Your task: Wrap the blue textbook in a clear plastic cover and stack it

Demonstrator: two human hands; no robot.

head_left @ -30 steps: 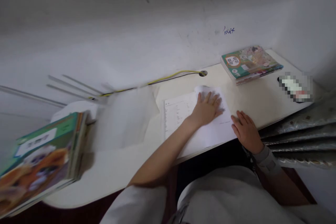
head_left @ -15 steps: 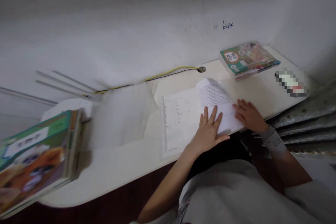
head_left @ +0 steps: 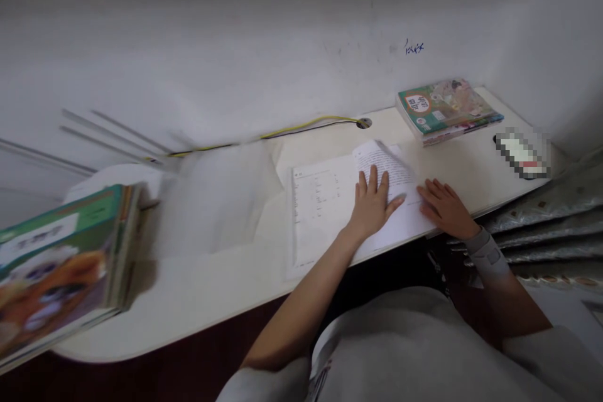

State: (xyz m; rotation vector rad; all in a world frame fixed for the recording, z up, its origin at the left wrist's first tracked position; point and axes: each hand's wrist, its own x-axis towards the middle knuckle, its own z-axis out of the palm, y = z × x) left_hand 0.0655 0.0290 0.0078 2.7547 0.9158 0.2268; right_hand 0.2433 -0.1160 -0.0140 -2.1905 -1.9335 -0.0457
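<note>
An open book [head_left: 313,220] with printed pages lies on the white desk [head_left: 217,301]. My left hand [head_left: 372,204] rests on it near the inner fold, its fingers spread and pointing toward the wall. The right-hand page [head_left: 384,166] is printed with dense lines at the top, and its upper part bulges slightly. My right hand [head_left: 447,207], with a grey band at the wrist, lies at that page's right edge, fingers stretched out. Neither hand grips anything that I can see.
A stack of colourful books [head_left: 56,270] stands at the left, blurred. More books [head_left: 447,110] lie at the back right, near a pixelated object [head_left: 522,154]. Thin clear sheets [head_left: 211,207] cover part of the desk. A yellow cable [head_left: 301,125] runs along the wall into a hole.
My left hand has slid up the page, away from the desk's front edge. My right hand stays at the page's right edge. The view has shifted slightly.
</note>
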